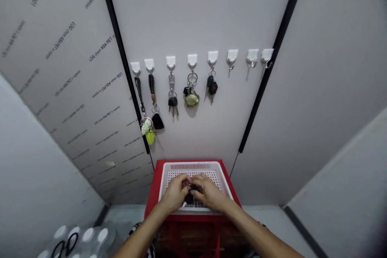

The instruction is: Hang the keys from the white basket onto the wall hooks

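Note:
Both hands meet low over a white plastic basket [222, 183]. My left hand [175, 192] is closed, thumb and fingertips pinching at a small dark bunch [189, 198] that looks like black keys. From the other side my right hand [210, 192] curls its thumb and fingers round the upper part of the same bunch. My fingers cover much of it. On the wall above, key sets hang from white hooks: a black strap with a green charm [146, 126], a braided strap with a black fob [157, 121], metal keys [173, 102], a gold-coloured charm [192, 100] and a black car key [213, 87].
The basket stands on a red stool or table [153, 191]. Three bare hooks, including the rightmost hook [267, 55], continue the row. At the lower left are clear bottles with white caps [88, 234] and black-handled scissors [71, 243]. Pale panels enclose the sides.

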Available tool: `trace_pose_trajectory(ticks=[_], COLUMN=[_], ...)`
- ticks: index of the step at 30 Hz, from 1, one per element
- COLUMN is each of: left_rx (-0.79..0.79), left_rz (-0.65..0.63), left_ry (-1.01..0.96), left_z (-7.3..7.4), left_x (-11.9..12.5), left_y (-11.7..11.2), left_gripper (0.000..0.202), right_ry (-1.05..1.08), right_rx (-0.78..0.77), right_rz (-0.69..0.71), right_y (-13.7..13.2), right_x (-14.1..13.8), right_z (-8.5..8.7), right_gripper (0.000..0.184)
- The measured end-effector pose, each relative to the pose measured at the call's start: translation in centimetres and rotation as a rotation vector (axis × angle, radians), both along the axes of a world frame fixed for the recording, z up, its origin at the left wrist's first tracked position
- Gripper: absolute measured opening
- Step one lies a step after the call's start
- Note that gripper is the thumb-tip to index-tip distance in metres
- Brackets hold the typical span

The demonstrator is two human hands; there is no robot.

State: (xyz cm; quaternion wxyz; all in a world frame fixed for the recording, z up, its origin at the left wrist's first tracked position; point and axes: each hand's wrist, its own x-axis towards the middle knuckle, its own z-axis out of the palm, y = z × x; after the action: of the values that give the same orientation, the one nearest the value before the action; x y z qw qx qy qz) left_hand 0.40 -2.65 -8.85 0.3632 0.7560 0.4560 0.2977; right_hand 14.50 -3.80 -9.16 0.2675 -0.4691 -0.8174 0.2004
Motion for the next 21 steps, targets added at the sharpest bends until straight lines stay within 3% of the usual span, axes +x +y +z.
trace_pose_trajectory(ticks=[9,11,16,21], left_rx=[-0.106,-0.110,-0.166,-0.262], left_rz=[0.086,0.072,-0.119,-0.093], left_ry=[-0.295,-0.356,-0.478,-0.514], left_z=[1.3,1.5,2.3,2.9], left_x=[1.6,1.9,3.0,4.8], left_y=[0.5,0.6,0.6,1.1], left_gripper=[0.012,0.015,0.032,0.024], right_ry=[0.276,0.332,0.463,0.599], right_rx=[-0.120,-0.124,-0.085,-0.096], right_rz=[-0.101,-0.120,-0.140,-0.267], right_y=[0.0,0.0,0.5,1.4], right_x=[0.3,0.3,0.5,1.5], right_z=[0.2,0.9,3.3,6.0], right_gripper=[0.024,0.024,0.022,0.025])
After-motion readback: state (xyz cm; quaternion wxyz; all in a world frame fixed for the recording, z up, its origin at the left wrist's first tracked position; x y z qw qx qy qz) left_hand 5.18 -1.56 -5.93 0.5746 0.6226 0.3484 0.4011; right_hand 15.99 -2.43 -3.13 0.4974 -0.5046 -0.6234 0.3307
